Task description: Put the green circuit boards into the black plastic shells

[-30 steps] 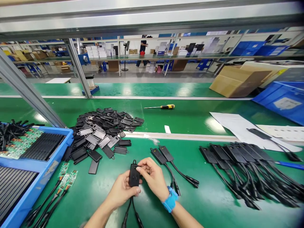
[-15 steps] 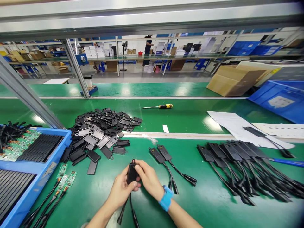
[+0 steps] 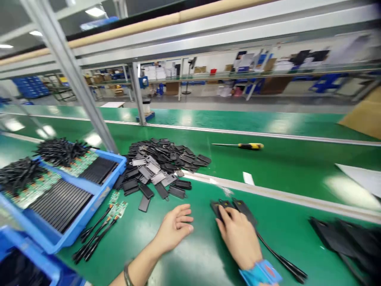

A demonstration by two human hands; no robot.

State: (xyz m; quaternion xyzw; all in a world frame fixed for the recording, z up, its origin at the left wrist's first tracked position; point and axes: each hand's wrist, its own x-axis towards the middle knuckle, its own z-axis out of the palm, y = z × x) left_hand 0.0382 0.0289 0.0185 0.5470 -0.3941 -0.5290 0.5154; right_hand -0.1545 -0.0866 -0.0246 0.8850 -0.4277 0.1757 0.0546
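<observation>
The black case [image 3: 216, 206] under my right hand [image 3: 239, 234] lies on the green desk [image 3: 184, 262], to the right of the heap [image 3: 163, 157] of black covers and nearer me. My right fingers rest over it; blur and my own hand hide whether that grip is clamped on it or only touching. 2 more cases sit just beside it, also partly under my hand, and a cable pair [image 3: 285, 260] trails toward me. My left hand [image 3: 175, 225] hovers nearer me than the heap, its grip empty, fingers and thumb apart.

Right of the heap lie the screwdriver [image 3: 250, 146] and, closer to me than that, a paper slip [image 3: 248, 178]. Far right of the heap is a blurred group of black cases [image 3: 345, 238]. Left of the heap stands the blue tray [image 3: 56, 242], holding boards, cables and black strips; 3 wired boards [image 3: 119, 209] lie between tray and heap, slightly nearer me.
</observation>
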